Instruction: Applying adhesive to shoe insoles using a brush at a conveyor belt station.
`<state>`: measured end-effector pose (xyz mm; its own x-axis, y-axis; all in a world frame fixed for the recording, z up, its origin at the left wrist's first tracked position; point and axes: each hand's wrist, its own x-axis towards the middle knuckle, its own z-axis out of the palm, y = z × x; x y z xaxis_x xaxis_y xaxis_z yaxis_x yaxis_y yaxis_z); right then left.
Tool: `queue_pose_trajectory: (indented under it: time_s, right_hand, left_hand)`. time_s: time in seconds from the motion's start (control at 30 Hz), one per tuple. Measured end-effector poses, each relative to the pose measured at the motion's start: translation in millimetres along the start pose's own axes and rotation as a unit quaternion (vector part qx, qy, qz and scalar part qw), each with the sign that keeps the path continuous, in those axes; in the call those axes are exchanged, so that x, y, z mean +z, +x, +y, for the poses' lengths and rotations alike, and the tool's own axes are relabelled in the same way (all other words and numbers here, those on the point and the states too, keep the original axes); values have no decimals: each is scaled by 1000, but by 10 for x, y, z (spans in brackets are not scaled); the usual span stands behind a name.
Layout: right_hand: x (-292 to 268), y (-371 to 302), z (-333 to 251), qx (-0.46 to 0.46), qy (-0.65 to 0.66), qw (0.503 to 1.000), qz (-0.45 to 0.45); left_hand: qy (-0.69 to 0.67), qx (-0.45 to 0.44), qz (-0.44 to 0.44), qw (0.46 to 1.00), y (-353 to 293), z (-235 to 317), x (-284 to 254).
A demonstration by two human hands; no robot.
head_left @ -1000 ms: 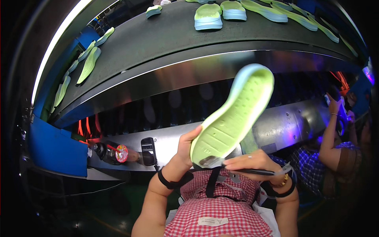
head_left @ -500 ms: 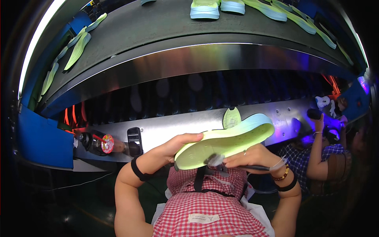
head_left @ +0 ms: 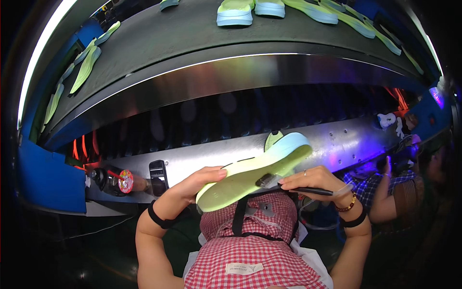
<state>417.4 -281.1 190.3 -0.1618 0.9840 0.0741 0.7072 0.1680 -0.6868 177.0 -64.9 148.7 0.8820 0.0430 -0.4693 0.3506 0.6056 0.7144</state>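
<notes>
A yellow-green shoe sole [head_left: 231, 189], fading to light blue at its far right end, is tilted up in front of my chest. My left hand [head_left: 204, 178] grips its left end, thumb over the upper rim and fingers hidden underneath. In my right hand [head_left: 313, 179] is a black-handled brush [head_left: 267, 181], whose bristles touch or hover just over the hollow inner face of the sole near its middle. A clear tube runs by my right wrist. Behind the raised end a second green sole [head_left: 273, 139] shows in part on the metal bench.
More soles [head_left: 236, 13] lie on the dark conveyor belt [head_left: 168, 36] beyond the bench [head_left: 332, 139]. At left on the bench are a phone-like black object [head_left: 158, 172] and a bottle with a red straw [head_left: 108, 180]. Another person [head_left: 385, 192] works at the right.
The brush has moved along the sole from near its left end to about the middle. The sole has shifted left. The whole view has turned slightly.
</notes>
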Motion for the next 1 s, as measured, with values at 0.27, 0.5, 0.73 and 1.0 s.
queue_pose_trajectory:
  time_s: [0.27, 0.5, 0.73, 1.0]
  right_hand:
    - [307, 108, -177, 86, 306, 947, 38]
    - [618, 181, 265, 124, 271, 903, 309]
    - [691, 229, 141, 173, 162, 883, 404]
    - [668, -139, 114, 52, 512, 760, 398]
  left_hand:
    - [-167, 62, -32, 983, 261, -232, 139]
    - [-294, 82, -54, 951, 439, -598, 22]
    - [-245, 117, -37, 962, 386, -647, 71]
    - [-215, 456, 13, 863, -498, 537, -192]
